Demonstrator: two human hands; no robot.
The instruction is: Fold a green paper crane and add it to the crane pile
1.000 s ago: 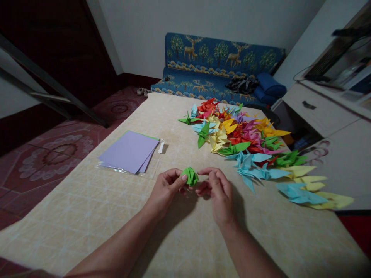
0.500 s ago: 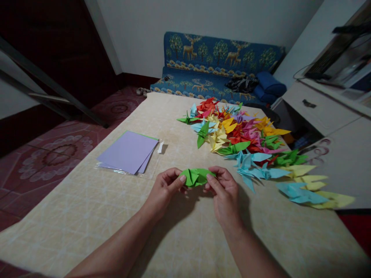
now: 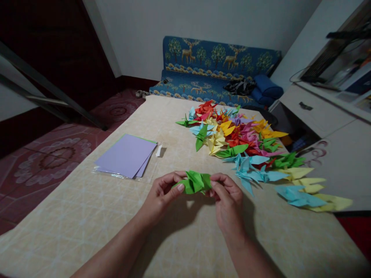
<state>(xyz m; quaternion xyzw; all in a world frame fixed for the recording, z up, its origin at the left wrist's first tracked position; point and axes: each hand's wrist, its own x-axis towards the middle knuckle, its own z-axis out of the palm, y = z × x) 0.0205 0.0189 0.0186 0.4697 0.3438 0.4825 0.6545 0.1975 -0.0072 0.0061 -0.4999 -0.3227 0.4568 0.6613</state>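
A green origami crane is stretched between my two hands, just above the tablecloth. My left hand pinches its left wing between thumb and fingers. On the other side, my right hand grips the right wing in the same way. The crane's middle bulges upward between them, and the wing tips are partly hidden by my fingers. To the right of my hands lies a pile of folded paper cranes in many colours. The nearest to my right hand are light blue cranes.
A stack of purple paper lies on clear plastic wrapping at the left of the table. Beside it is a small white paper scrap. A blue patterned sofa stands behind, and a white cabinet at the right.
The green crane has turned in my hands, and its folded middle now stands up more. Both hands still pinch it, and the whole view has shifted slightly.
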